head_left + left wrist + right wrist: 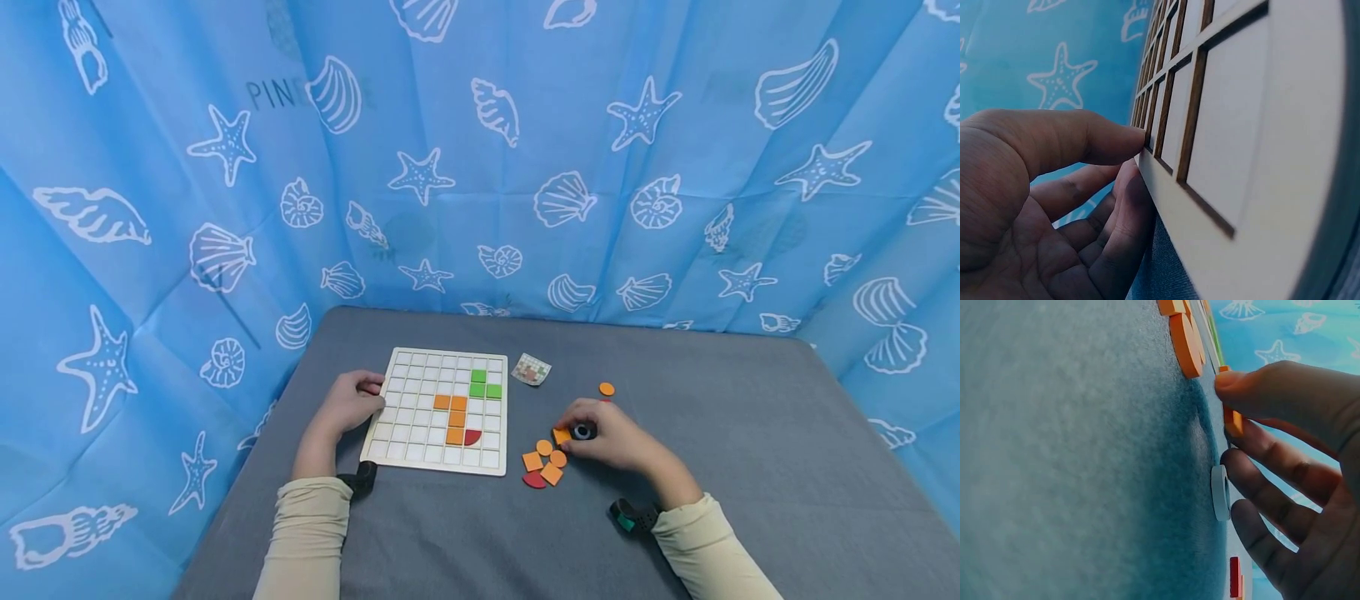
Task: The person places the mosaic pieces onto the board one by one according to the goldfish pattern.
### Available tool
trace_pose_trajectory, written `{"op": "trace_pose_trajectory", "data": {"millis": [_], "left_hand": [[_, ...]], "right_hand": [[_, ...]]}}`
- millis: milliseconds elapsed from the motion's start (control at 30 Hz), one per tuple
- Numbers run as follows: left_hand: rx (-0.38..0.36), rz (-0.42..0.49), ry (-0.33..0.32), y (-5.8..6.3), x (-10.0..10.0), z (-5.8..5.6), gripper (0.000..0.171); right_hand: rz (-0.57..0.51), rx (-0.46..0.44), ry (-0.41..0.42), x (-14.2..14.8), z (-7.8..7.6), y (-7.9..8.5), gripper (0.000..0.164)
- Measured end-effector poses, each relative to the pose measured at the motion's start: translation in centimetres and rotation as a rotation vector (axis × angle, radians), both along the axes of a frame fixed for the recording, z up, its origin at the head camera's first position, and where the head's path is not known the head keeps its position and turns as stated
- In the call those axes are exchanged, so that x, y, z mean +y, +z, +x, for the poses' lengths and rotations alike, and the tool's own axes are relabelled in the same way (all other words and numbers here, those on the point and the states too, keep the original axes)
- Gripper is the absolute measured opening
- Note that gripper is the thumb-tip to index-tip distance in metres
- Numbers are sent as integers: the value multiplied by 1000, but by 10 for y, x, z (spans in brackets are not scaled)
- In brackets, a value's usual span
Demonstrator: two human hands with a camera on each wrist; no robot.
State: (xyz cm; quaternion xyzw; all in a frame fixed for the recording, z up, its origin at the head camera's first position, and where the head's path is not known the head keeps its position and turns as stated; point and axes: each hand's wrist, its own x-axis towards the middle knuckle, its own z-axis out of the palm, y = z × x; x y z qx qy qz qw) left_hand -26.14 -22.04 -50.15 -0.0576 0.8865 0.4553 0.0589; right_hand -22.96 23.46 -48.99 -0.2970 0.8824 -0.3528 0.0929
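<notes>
Right grip [609, 433] pinches an orange square [562, 436] beside the ring [1220, 494]; left grip [350, 406] holds the grid board's [422, 417] edge.
Tile-picking looks underway to me; next probably calls for carrying it left, onto the grid.

free: table [787, 467] right of right grip [611, 435] | blocking: loose pieces [551, 473] leftward

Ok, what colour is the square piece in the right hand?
Orange; the head view best shows the square piece pinched by the right hand.
</notes>
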Motion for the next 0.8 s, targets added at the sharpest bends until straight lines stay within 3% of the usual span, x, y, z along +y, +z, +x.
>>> {"op": "trace_pose_trajectory", "data": {"millis": [233, 467, 600, 800], "left_hand": [[0, -7, 8, 0, 0, -1, 45], [5, -4, 0, 0, 1, 1, 45], [2, 0, 1, -2, 1, 0, 45], [5, 5, 4, -1, 1, 0, 45]], "right_hand": [[-60, 46, -33, -13, 0, 4, 23], [-57, 76, -82, -46, -2, 11, 23], [-65, 64, -62, -72, -6, 14, 22], [-47, 123, 1, -115, -12, 17, 22]]}}
